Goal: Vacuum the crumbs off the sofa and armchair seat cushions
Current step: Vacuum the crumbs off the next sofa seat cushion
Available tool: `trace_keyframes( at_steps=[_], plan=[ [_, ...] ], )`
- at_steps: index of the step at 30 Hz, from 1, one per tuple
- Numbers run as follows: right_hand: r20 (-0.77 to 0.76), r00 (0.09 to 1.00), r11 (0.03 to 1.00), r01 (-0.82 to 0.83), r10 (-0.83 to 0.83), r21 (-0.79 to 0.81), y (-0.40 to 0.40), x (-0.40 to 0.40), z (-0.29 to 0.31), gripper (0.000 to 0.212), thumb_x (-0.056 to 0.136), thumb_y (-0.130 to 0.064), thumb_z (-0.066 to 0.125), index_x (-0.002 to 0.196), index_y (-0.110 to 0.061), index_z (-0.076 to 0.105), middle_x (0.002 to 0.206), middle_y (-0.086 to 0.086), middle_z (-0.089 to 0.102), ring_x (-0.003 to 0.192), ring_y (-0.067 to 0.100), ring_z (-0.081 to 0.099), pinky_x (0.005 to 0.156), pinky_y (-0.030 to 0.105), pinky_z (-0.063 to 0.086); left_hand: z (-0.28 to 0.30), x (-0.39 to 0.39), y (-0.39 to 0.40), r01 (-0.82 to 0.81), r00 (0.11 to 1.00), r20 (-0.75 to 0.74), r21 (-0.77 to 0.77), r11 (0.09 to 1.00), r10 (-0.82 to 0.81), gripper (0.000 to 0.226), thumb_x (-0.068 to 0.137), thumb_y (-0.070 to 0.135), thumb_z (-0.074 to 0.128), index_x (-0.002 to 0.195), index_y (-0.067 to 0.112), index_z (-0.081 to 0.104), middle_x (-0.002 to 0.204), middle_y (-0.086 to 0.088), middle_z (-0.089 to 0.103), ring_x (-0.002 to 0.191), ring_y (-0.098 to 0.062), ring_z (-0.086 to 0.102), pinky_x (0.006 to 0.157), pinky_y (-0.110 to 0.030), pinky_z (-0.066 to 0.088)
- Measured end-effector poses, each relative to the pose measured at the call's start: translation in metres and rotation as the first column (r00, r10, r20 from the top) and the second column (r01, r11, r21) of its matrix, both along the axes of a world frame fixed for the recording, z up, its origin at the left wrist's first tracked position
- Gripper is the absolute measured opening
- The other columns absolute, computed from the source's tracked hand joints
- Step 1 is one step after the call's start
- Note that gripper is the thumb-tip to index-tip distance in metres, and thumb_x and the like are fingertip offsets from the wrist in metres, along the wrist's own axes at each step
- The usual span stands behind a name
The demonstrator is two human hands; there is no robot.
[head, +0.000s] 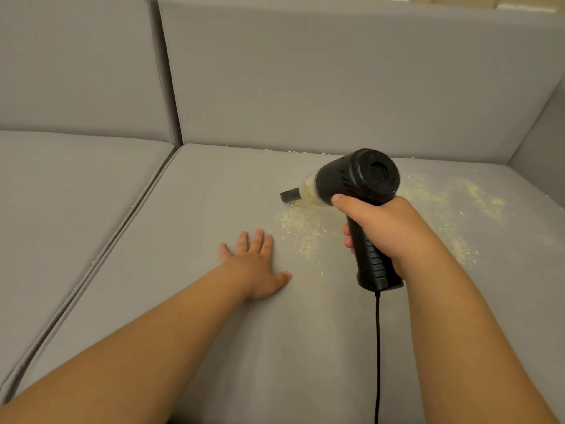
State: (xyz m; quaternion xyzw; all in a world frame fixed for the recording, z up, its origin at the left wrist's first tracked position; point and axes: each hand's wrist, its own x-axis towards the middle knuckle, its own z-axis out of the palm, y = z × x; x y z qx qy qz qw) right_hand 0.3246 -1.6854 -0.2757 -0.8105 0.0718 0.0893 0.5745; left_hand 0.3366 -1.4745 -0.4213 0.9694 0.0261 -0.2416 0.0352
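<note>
My right hand (388,231) grips the handle of a black handheld vacuum (357,179). Its short nozzle (290,194) points left and touches the grey sofa seat cushion (214,332), and its clear chamber holds pale debris. A patch of pale yellow crumbs (301,228) lies just below the nozzle. More crumbs (477,203) are strewn over the right part of the cushion, and a thin line of them runs along the back seam (293,152). My left hand (256,264) rests flat on the cushion, fingers spread, left of the crumb patch.
A black cord (378,356) hangs from the vacuum handle toward the bottom edge. Another grey seat cushion (61,209) lies to the left across a seam. Back cushions (336,81) rise behind, and the sofa arm (544,142) stands at the right.
</note>
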Motion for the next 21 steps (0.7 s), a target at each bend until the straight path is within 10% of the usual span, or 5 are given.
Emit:
trace_keyframes(
  at_steps=[21],
  plan=[
    [0.169, 0.976, 0.972, 0.164, -0.135, -0.167, -0.013, -0.016, 0.015, 0.019, 0.089, -0.044, 0.078, 0.093, -0.027, 0.072, 0.077, 0.004, 0.076, 0.071, 0.02, 0.077, 0.068, 0.033, 0.058, 0.002, 0.0, 0.0, -0.011, 1.0, 0.005, -0.005, 1.0, 0.011, 0.099, 0.094, 0.08, 0.031, 0.163, 0.027, -0.017, 0.17, 0.008, -0.024, 0.157, -0.027, -0.02, 0.122, -0.067, -0.001]
  ],
)
